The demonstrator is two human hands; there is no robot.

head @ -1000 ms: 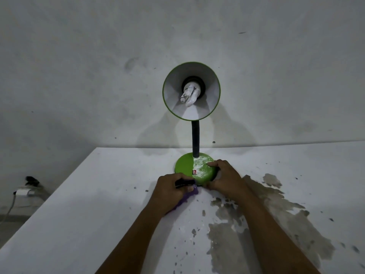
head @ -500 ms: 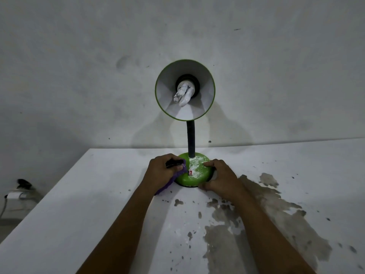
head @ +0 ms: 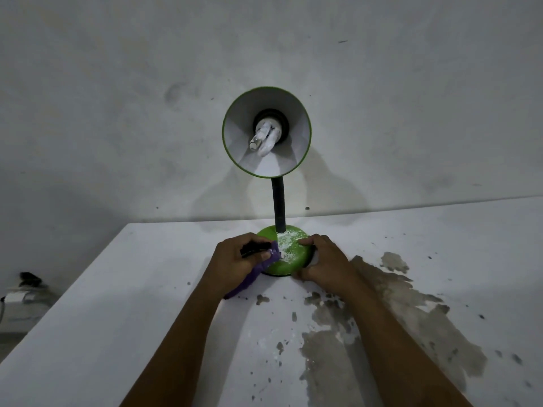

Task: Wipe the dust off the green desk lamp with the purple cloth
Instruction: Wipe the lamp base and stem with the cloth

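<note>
— What sort of place are we looking at here?

— It is looking like a bare, dim room in a home or a plain utility space; nothing is telling which for certain. A rough, stained grey wall [head: 117, 113] is filling most of the view.

— What is pointing to that?

— A white table [head: 102, 318] is standing against that wall, its paint flaking into a worn grey patch [head: 382, 318]. A green desk lamp [head: 279, 254] is sitting on it, unlit, with a compact fluorescent bulb [head: 264, 138] showing inside the shade. Low at the left, a plug [head: 29, 279] is sitting in a wall socket [head: 20, 295].
</note>
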